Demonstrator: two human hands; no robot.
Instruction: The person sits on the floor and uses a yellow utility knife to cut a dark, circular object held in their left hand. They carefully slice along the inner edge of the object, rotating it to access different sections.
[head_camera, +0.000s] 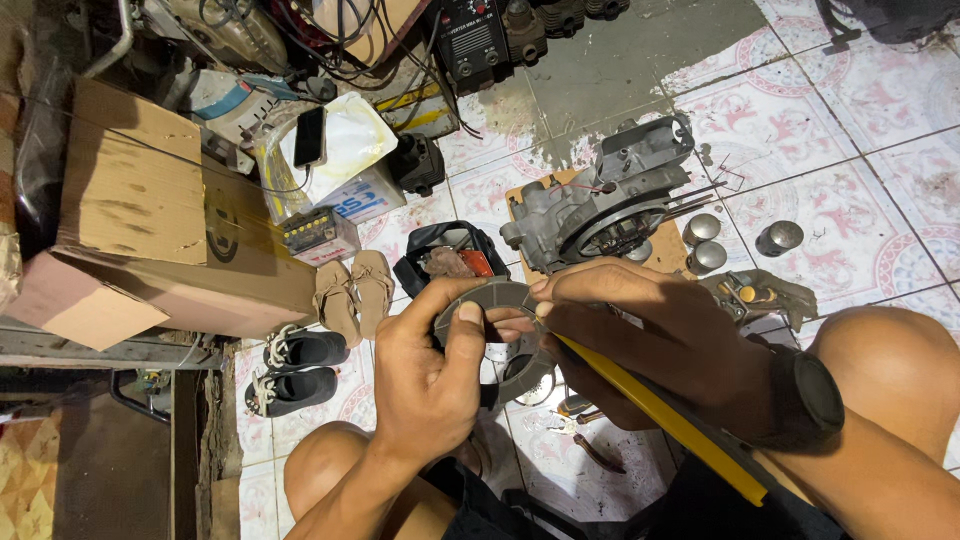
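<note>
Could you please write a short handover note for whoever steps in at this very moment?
Left hand: grips the curved grey brake shoe, thumb on its lining.
Right hand: holds a long yellow-handled tool against the shoe's end.
The grey metal engine casing lies on a board on the tiled floor, three small metal cylinders beside it.
Done: the shoe is out and in hand.
Left: work on the shoe appears unfinished; nothing is refitted.

Dusty pink-patterned floor tiles (860, 110), a bare grey patch (610, 60), perhaps concrete, 1 cardboard box (140, 190) at left.
</note>
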